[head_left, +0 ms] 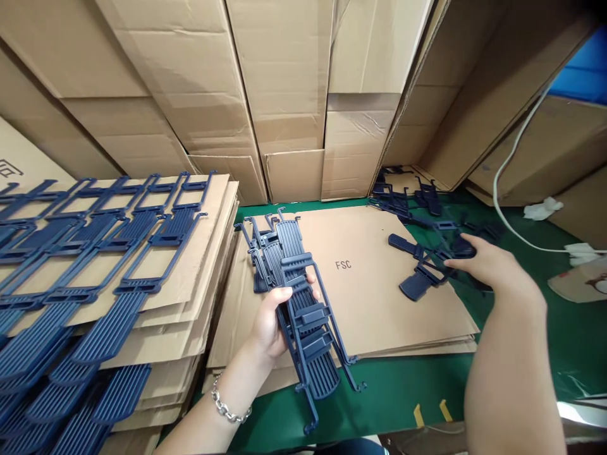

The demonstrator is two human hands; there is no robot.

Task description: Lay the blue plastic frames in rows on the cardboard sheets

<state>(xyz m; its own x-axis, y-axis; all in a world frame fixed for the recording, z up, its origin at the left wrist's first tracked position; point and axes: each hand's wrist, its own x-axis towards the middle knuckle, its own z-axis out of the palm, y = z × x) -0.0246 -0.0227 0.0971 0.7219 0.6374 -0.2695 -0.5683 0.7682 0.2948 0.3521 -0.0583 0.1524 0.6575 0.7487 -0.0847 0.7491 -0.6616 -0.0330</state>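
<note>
My left hand (275,319) grips several dark blue plastic ribbed frames (310,322), overlapped lengthwise, with hooked legs pointing toward me. The thumb lies across the front and fingertips show at the far side. Behind that bundle, more of these parts rest on the cardboard's left edge. Over on the right, my right hand (488,262) has its thumb and forefinger around a dark blue plastic part (462,246) at the loose heap. Its other fingers are hidden. Two paddle-ended pieces (417,282) lie beside it on a cardboard sheet (351,303) printed FSC.
At left, stacked cardboard sheets (190,328) carry rows of similar blue frames (137,253). Tall cartons (284,95) wall off the back. More dark parts (393,199) lie at the back right. A white cable (502,208) hangs over the green table (531,328).
</note>
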